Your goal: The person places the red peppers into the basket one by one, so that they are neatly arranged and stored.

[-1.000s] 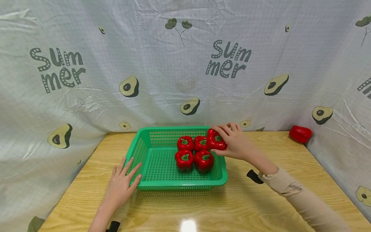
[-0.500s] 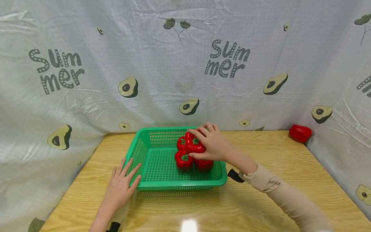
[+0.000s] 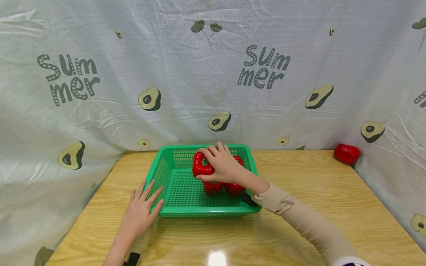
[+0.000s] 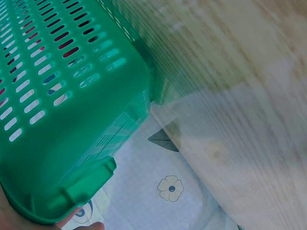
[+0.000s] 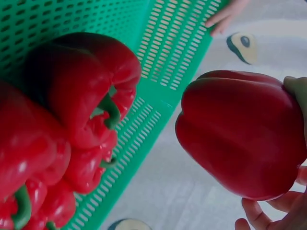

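Observation:
A red bell pepper [image 3: 199,167] with a green stem is gripped between the thumb and fingers of my right hand [image 3: 223,165], raised over the green basket [image 3: 206,210]. The right wrist view shows this held pepper [image 5: 242,136] apart from several others [image 5: 81,86] in the basket. In the head view those peppers [image 3: 213,189] stand in its right half, partly hidden behind my right hand and forearm. My left hand [image 3: 141,212] rests on the basket's left rim with fingers spread and fairly straight. The basket's perforated wall [image 4: 72,96] fills much of the left wrist view.
Another red bell pepper [image 3: 347,153] lies at the table's back right corner. The basket stands on a wooden table [image 3: 299,177], close to a patterned cloth [image 3: 186,74] hanging behind and at both sides.
My right hand has carried its pepper leftward, from above the basket's right side to above its middle. The left hand has stayed on the rim.

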Demonstrator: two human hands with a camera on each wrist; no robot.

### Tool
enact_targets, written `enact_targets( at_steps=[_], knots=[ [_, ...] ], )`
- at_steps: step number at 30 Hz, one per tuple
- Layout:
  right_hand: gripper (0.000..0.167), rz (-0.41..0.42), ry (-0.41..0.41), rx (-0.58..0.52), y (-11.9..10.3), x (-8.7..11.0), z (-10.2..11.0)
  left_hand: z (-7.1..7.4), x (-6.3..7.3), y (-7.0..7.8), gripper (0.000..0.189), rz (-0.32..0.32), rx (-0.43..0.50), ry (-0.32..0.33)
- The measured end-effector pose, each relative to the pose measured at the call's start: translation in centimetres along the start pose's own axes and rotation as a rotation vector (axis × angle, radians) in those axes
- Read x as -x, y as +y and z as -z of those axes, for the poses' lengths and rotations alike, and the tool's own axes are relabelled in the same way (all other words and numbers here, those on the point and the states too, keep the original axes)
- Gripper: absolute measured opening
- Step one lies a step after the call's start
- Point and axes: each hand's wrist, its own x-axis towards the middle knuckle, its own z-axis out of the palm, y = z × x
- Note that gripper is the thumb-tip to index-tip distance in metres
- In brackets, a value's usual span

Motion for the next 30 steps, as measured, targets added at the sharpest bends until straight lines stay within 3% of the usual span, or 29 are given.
enact_targets(
  at_steps=[10, 17, 30],
  knots=[
    [0.067, -0.021, -0.068, 0.019, -0.5, -2.3, -2.6, -0.1, 0.0, 0.0, 0.042, -0.004, -0.001, 0.019],
    [0.062, -0.067, -0.174, -0.009, -0.8, -3.5, -4.9, -0.1, 0.0, -0.1, 0.041, 0.001, 0.003, 0.01],
    [0.057, -0.17, -0.261, 0.068, -0.5, -4.3, -7.4, -0.2, 0.0, -0.2, 0.042, -0.002, 0.009, 0.011]
  ],
)
